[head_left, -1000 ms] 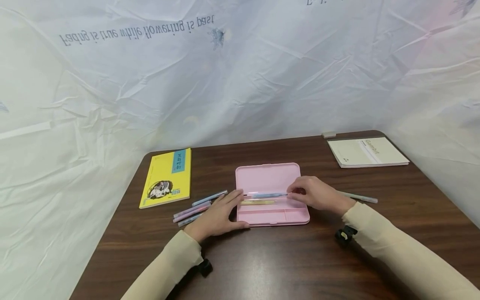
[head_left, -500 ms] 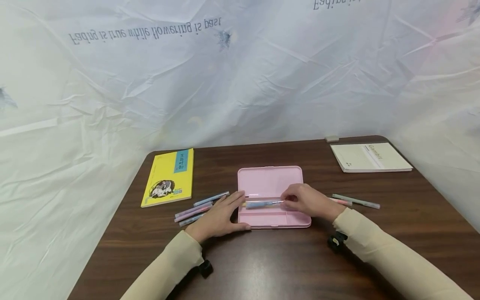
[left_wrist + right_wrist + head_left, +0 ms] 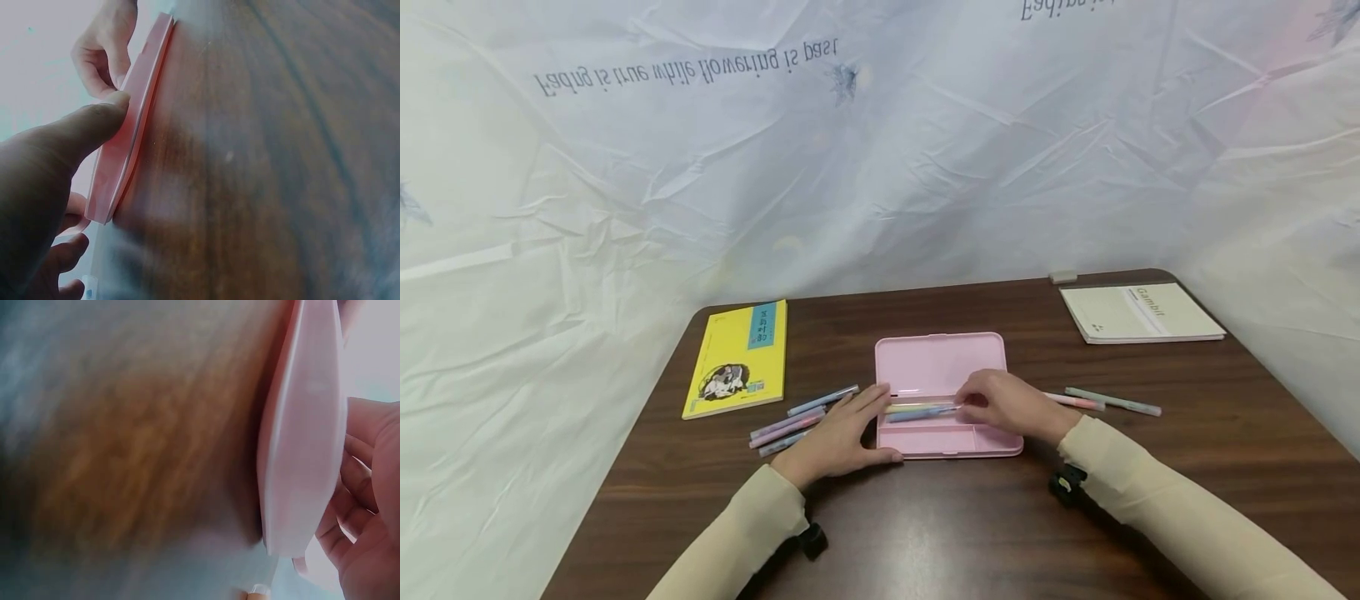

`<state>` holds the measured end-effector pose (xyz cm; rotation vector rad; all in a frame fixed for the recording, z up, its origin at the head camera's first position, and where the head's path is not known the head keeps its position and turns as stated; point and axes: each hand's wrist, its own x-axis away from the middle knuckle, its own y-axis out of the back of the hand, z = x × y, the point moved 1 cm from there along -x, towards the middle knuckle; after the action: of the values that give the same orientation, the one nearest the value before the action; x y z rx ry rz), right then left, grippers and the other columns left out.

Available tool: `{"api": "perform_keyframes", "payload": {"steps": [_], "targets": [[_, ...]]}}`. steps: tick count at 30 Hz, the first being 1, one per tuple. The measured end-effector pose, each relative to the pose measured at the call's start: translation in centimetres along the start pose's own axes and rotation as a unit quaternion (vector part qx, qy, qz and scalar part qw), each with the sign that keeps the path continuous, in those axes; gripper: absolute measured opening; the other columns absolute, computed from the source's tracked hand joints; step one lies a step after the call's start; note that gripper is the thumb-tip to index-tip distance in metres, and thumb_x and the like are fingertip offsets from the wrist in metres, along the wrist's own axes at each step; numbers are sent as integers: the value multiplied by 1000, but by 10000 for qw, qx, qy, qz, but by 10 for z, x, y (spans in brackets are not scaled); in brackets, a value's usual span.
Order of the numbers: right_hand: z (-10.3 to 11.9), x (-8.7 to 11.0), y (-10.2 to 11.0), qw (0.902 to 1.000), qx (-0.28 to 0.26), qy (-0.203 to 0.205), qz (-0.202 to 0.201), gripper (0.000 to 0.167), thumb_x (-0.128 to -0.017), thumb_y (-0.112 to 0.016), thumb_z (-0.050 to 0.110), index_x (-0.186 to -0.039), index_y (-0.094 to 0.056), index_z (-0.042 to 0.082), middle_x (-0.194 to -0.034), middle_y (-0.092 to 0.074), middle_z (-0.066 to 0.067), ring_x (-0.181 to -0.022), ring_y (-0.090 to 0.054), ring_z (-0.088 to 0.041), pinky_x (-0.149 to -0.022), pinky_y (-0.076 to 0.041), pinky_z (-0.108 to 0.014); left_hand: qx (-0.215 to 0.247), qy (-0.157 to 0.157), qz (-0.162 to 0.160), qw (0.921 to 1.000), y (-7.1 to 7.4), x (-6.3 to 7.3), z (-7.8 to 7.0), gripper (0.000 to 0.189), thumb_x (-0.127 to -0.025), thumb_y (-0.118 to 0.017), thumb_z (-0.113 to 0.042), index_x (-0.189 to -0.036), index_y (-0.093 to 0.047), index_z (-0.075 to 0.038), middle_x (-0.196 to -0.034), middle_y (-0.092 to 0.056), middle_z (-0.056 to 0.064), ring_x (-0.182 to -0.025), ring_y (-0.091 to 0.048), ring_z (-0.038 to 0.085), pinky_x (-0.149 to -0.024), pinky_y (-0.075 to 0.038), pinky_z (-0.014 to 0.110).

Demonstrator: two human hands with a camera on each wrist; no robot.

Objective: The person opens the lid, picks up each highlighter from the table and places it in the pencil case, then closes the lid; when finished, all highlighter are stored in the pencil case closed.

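A pink pencil case (image 3: 940, 360) lies with its lid up in the head view. Inside the back compartment are a yellow pen (image 3: 904, 407) and a blue pen (image 3: 919, 413). My right hand (image 3: 1011, 404) pinches the blue pen's right end; its fingertips are partly hidden. In the right wrist view, the right hand's fingers (image 3: 356, 512) bend over the case wall. My left hand (image 3: 835, 437) rests at the case's left end, fingers extended. Its thumb (image 3: 100, 122) presses the front wall in the left wrist view, and other fingers touch the end.
Several pens (image 3: 786, 425) lie left of the case, partly behind the left hand. A pink pen (image 3: 1078, 402) and a green pen (image 3: 1112, 402) lie to the right. A yellow book (image 3: 737, 358), a cream notebook (image 3: 1142, 313) and a small pale block (image 3: 1063, 277) sit farther back.
The right hand has drawn nearer and left, bringing the blue pen from behind the yellow pen to its front side. The left hand stays at the case's end.
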<state>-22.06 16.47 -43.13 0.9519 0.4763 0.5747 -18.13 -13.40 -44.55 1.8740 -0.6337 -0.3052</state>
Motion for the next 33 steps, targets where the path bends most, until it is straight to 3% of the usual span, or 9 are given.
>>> {"api": "perform_keyframes", "payload": {"steps": [22,33], "targets": [[9,-1,-5,9999,102,25,-61,16,-87,-79,25,-100,-76,16,-90,-66,11,-79,-54,-7,-73,-50,-28,-24,17,4,10000,-1,0,0,100,-83,-55,-78,-160,-23,-24,-167,-13,-8,-152,-13,10,-124,-10,45],[6,0,-4,10000,63,-26,16,22,-89,-77,28,-107,-76,16,-94,-66,12,-84,-56,-6,-78,-52,-30,-2,21,-21,10000,-1,0,0,99,-84,-58,-75,-160,-23,-23,-167,-14,-8,-152,-15,12,-124,-12,46]]}}
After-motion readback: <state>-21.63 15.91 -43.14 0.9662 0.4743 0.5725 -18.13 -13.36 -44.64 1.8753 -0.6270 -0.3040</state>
